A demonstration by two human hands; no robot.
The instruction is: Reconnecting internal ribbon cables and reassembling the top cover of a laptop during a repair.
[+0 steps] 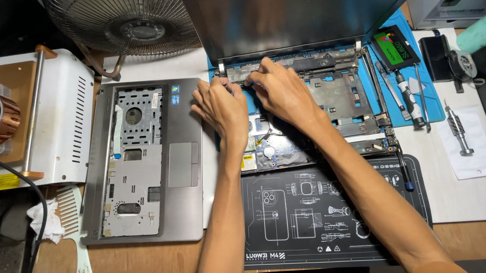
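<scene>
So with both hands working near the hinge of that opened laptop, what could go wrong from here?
Both the left hand and the right hand press at the rear edge of the laptop base, close to its bare circuit board; a slip might scratch it or pull a cable. The open screen leans over the hands and could tip forward. The screwdriver lying beside the base could get knocked off the blue mat.

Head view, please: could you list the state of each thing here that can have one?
Laptop: lid open, top cover off, insides bare.
Top cover: removed, lying beside the laptop on its left, keyboard bay bare.
Left hand: fingertips at the rear hinge edge.
Right hand: fingertips at the same edge.
Fan: cannot tell if spinning.
Screwdriver: lying on the blue mat.
</scene>
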